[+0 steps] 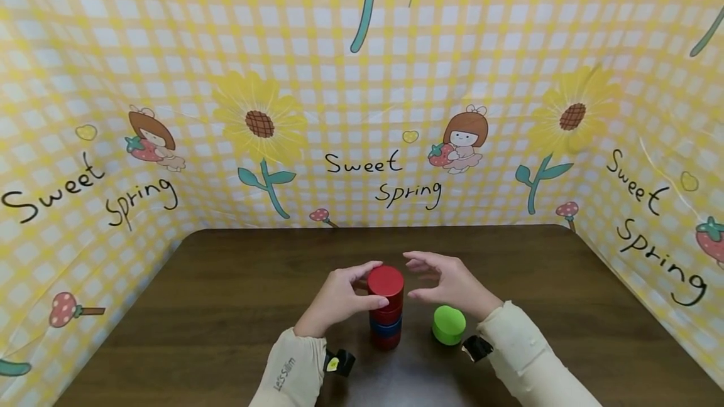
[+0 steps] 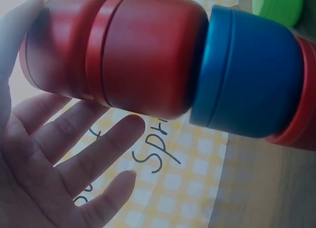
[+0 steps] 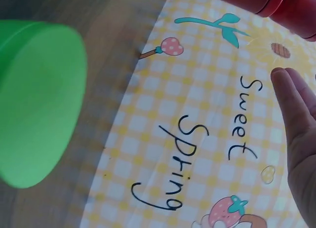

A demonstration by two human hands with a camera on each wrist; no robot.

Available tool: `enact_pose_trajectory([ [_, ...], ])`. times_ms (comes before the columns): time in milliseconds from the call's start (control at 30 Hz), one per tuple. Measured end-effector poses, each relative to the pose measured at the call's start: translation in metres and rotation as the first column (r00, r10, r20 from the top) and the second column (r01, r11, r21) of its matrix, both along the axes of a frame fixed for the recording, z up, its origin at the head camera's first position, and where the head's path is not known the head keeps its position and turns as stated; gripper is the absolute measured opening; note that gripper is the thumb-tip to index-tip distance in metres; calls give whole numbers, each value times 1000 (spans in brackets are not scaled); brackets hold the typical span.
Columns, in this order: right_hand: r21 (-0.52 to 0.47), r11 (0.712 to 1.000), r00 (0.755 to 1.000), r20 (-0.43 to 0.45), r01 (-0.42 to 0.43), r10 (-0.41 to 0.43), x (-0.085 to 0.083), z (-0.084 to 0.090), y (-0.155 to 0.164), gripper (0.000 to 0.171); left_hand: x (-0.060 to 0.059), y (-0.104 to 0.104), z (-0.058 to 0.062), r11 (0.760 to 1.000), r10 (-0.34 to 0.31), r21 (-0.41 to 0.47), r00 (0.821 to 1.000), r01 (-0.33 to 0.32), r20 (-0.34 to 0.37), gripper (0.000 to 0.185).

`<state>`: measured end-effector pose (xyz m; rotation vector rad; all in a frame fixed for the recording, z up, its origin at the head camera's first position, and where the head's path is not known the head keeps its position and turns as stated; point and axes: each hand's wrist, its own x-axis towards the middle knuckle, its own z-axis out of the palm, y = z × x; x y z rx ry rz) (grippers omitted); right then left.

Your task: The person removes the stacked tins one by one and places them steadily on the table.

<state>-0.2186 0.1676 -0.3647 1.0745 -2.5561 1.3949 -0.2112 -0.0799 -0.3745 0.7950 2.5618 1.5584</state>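
Note:
Four-tier is not counted here; several small round tins stand in one upright stack: a red tin (image 1: pixel 386 281) on top, another red tin (image 2: pixel 148 55) under it, then a blue tin (image 2: pixel 252 75), and a red tin (image 1: pixel 387 341) at the bottom. My left hand (image 1: pixel 337 299) holds the top red tin from the left, thumb in front and fingers curving behind it. To the right of the stack my right hand (image 1: pixel 451 281) is held apart from it, fingers stretched toward the top tin and holding nothing.
A green tin (image 1: pixel 449 325) stands on the dark wooden table (image 1: pixel 237 294), right of the stack and below my right hand. A yellow checked cloth (image 1: pixel 362 99) hangs behind the table and along both sides.

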Motion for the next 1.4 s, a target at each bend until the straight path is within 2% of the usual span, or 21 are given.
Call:
enact_pose_trajectory([
  [167,8,1000,1000,12,-24,23,2,5,-8,63,0,-3,-4,1000,-20,-14,1000,20,16,60],
  [367,6,998,997,-46,-56,56,3,9,-16,68,-2,-5,-9,997,-81,0,996,81,32,57],
  [600,54,993,989,-94,-109,114,3,13,-24,69,-3,-5,-14,994,-108,-8,992,109,63,48],
  [867,146,988,982,-175,-48,73,2,15,-32,57,-4,-5,-20,995,-99,-23,993,100,66,43],
  [967,158,987,978,-194,-40,71,2,16,-35,57,-5,-4,-22,994,-100,-26,993,102,66,41],
  [1400,194,981,980,-194,-3,42,0,17,-39,56,-6,-2,-23,993,-110,-25,993,112,47,37],
])
